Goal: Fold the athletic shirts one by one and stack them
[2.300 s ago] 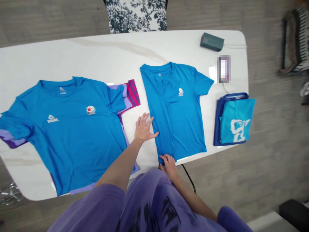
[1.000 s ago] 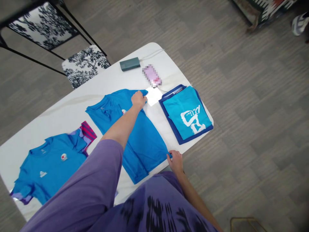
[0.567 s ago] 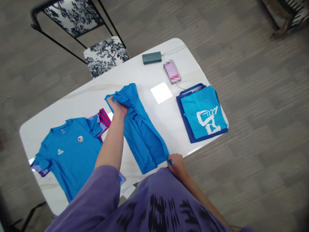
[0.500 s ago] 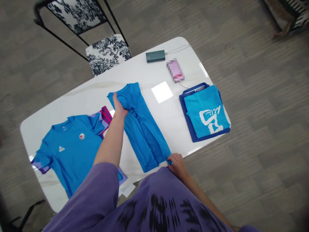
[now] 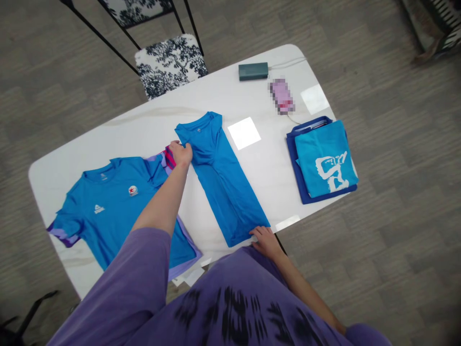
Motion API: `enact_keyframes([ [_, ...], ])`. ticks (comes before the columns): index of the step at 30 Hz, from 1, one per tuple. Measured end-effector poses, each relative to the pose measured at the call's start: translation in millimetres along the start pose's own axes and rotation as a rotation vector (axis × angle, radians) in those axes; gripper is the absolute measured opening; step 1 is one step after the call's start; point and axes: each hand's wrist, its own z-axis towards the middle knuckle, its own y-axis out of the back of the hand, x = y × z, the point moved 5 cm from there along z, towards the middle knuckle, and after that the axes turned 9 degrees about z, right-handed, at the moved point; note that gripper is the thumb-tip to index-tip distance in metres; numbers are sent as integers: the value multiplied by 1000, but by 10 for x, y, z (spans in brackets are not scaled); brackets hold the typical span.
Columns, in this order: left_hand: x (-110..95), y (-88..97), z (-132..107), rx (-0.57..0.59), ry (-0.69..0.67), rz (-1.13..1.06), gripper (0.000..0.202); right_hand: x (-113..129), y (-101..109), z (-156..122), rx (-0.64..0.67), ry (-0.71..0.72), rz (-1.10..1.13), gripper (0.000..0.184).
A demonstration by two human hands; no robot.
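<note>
A blue T-shirt (image 5: 223, 178), folded lengthwise into a narrow strip, lies on the white table with its collar at the far end. My left hand (image 5: 182, 154) is at its left edge near the shoulder, fingers apart and thumb against the cloth. At the near hem, my right hand (image 5: 267, 241) rests with its fingers stretched over the bottom edge. Left of the strip, a second blue T-shirt (image 5: 118, 206) with a small round badge is spread flat. It lies over a purple garment (image 5: 185, 267), whose striped sleeve shows beside my left hand.
Folded clothes, topped by a light-blue shirt (image 5: 320, 158) with white lettering, are stacked at the table's right end. A dark green box (image 5: 253, 71) with a cable and a pixelated pink item (image 5: 282, 96) lie farther back. A patterned chair (image 5: 171, 65) stands beyond the white table (image 5: 90, 139).
My left hand has come off the folded shirt's upper part to its left edge. The strip now lies smoother, its collar showing. My right fingers have flattened at the hem. The view has shifted.
</note>
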Motion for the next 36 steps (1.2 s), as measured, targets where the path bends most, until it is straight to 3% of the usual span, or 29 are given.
enact_keyframes([
  [3,-26,-16,-180,-27,-124,180,61,11,-28,101,10,-13,-4,29],
  [7,-83,-191,-531,211,-336,343,57,-3,17,256,7,-35,-10,27],
  [10,28,-167,-776,287,-339,441,52,-26,60,332,-3,-48,-22,27],
  [14,145,-6,-890,231,-249,470,43,-66,111,389,-6,-44,-32,28],
  [16,31,9,-745,189,-245,398,42,-97,136,427,-16,-42,-30,26],
  [19,-416,-129,-247,141,-295,222,45,-174,148,495,-42,-64,-28,23],
  [23,-1185,-546,540,155,-337,220,43,-300,107,553,-55,-106,-6,23],
  [27,-1677,-980,971,227,-386,448,40,-388,100,570,-43,-128,57,24],
  [31,-1780,-1242,1185,318,-401,621,24,-443,162,604,-37,-153,135,24],
  [36,-1573,-1321,1519,372,-229,516,21,-493,211,646,-12,-185,207,25],
])
